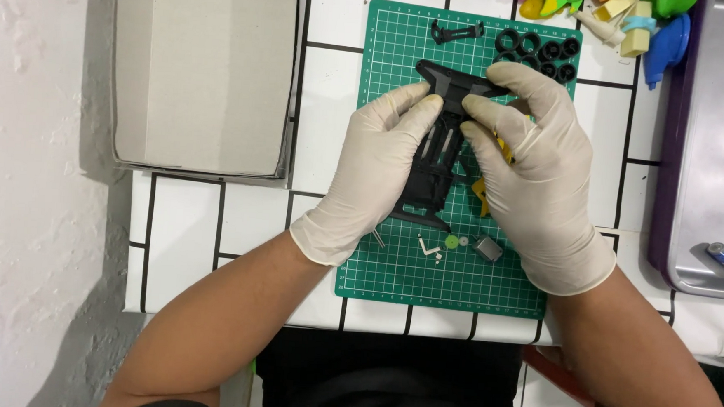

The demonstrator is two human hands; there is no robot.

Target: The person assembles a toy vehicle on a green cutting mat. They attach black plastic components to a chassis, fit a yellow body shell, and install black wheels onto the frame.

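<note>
Two hands in cream latex gloves are meeting over the middle of a green gridded cutting mat (392, 263) that is lying on a white surface (187, 227) crossed by black lines. The left hand (372, 175) and the right hand (533, 175) are both closing their fingers on a long black plastic chassis frame (440, 162), each pinching it near its far end, thumbs and forefingers tight against the part. The frame is running lengthwise from the mat's centre towards its far edge, with its near end flaring out just above the mat.

Near the mat's far right corner, a cluster of small black rubber tyres (539, 54) is sitting, and a thin black bracket (456, 32) is lying beside them along the far edge. A yellow plastic piece (480, 193) is partly showing under the right hand. Towards the near edge, a small green gear (452, 242), tiny white bits (430, 250) and a small grey motor (487, 249) are lying close together.

A flat grey cardboard box (204, 71) is resting at the surface's far left corner, and a metal tray (711, 164) is occupying the right edge.
</note>
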